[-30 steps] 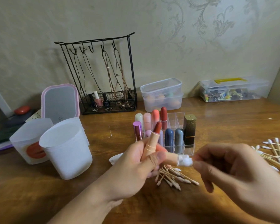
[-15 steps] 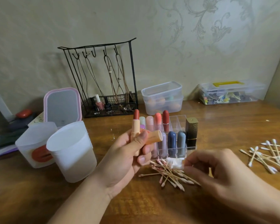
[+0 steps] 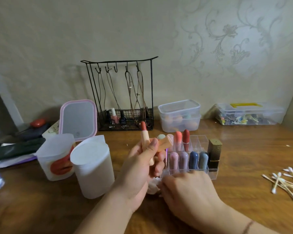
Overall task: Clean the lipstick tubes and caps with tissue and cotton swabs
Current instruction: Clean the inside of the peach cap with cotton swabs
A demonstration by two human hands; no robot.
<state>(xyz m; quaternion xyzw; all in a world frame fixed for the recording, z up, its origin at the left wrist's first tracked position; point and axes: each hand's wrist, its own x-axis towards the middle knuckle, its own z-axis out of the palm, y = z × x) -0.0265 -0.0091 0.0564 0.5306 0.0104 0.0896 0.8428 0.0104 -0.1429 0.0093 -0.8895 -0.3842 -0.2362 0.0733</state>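
Left hand (image 3: 139, 168) raised above table (image 3: 243, 149), fingers curled round peach lipstick tube (image 3: 145, 141) held upright and its cap (image 3: 163, 144), right hand (image 3: 188, 190) palm-down low beside clear organizer (image 3: 201, 142), fingertips on crumpled tissue (image 3: 153, 186), grip unclear, motion-blurred

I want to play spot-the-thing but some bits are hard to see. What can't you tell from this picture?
All in the head view:
- What the right hand is doing: its fingertips are blurred and turned away, down by the tissue.
- The used cotton swabs on the table: both hands cover that spot.
- Inside the cap held with the lipstick in the left hand: too small to see.
- The clean swab pile: cut off by the right edge.
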